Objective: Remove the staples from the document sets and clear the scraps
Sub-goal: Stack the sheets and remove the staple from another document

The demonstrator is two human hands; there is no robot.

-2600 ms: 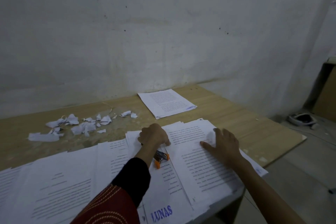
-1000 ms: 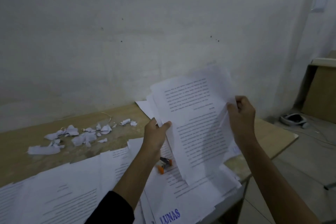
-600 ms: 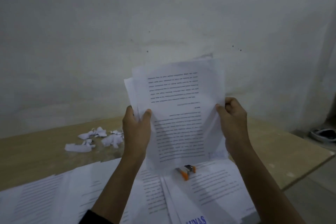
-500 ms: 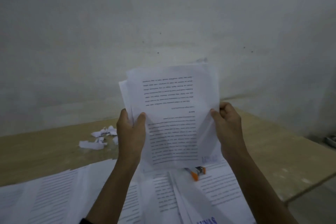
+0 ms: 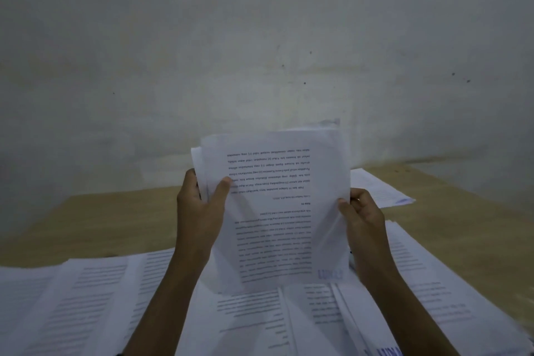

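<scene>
Document set [image 5: 284,211]: a sheaf of white printed sheets, held upright over the table between the two hands; its text reads upside down to the camera. Whether its lower edge touches the papers below cannot be told.
Blue stamp [image 5: 331,274]: a blurred mark at the sheaf's lower right corner.
Left hand [image 5: 199,212]: grips the sheaf's left edge, thumb across the front page, fingers behind.
Right hand [image 5: 364,230]: grips the right edge, somewhat lower, thumb on the front, fingers curled behind.
Table [image 5: 115,220]: light wood, standing against the wall.
Spread papers [image 5: 101,298]: overlapping printed sheets, covering the near part of the table; blurred.
Separate sheets [image 5: 380,192]: a small set lying flat at the far right, partly hidden behind the sheaf.
Blue lettering [image 5: 388,351]: on a near sheet, cut off by the frame.
Wall [image 5: 260,37]: pale, with small dark specks.
</scene>
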